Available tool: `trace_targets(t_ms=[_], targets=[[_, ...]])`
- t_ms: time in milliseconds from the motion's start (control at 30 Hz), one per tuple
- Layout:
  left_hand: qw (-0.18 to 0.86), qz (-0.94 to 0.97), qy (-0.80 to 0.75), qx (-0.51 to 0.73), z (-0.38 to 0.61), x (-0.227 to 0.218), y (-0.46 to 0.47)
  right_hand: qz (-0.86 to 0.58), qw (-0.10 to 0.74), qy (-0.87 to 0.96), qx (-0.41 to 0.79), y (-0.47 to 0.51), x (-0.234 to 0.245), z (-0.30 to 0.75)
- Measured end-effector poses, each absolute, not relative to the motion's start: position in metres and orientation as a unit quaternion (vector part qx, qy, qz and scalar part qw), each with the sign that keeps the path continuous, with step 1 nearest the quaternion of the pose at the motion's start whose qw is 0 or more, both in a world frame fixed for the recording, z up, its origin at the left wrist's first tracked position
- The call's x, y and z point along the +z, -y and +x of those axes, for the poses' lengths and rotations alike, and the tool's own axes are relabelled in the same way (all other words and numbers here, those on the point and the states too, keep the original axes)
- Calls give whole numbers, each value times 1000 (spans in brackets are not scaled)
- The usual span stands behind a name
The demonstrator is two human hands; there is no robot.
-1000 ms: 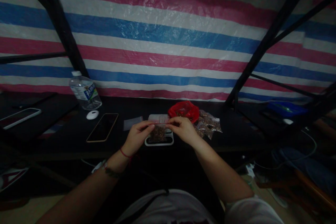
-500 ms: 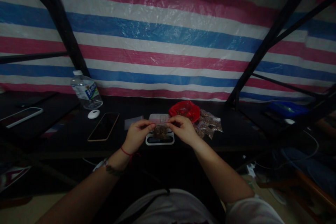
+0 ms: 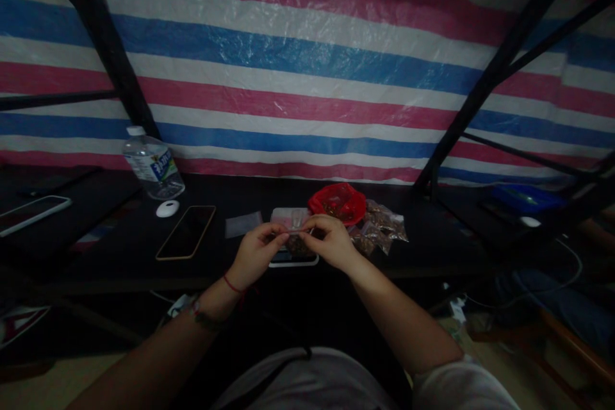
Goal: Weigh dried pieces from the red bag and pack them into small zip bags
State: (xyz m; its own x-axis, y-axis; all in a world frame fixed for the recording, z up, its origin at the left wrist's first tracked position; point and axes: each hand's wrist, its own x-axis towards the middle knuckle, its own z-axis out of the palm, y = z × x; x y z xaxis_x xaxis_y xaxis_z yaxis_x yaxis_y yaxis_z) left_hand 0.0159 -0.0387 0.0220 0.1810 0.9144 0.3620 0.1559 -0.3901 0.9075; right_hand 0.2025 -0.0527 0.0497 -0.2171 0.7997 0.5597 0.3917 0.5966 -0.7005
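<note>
My left hand (image 3: pixel 255 252) and my right hand (image 3: pixel 328 241) meet over the dark table (image 3: pixel 120 256), both pinching the top edge of a small clear bag (image 3: pixel 295 240) with brown bits inside. The bag hangs just above a small white scale (image 3: pixel 294 260). Behind the right hand sits a red bag (image 3: pixel 337 202) of brown material. To its right lies a pile of filled clear bags (image 3: pixel 382 228). An empty clear bag (image 3: pixel 243 225) lies flat left of the scale.
A phone (image 3: pixel 186 232) lies face up left of the hands, with a white round object (image 3: pixel 168 208) and a water bottle (image 3: pixel 152 164) behind it. Another phone (image 3: pixel 29 214) is at far left. A striped tarp (image 3: pixel 307 64) hangs behind the table. Black frame bars (image 3: pixel 485 77) slant on both sides.
Both hands have drawn closer together on the bag's top edge and lowered slightly toward me. The bag now sits lower, largely covered by the fingers.
</note>
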Motion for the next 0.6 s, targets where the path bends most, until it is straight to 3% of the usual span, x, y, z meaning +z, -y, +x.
trace_targets(t_ms=[600], targets=[[322, 730, -409, 443, 18, 22, 46, -415, 403, 791, 200, 55, 47, 202]])
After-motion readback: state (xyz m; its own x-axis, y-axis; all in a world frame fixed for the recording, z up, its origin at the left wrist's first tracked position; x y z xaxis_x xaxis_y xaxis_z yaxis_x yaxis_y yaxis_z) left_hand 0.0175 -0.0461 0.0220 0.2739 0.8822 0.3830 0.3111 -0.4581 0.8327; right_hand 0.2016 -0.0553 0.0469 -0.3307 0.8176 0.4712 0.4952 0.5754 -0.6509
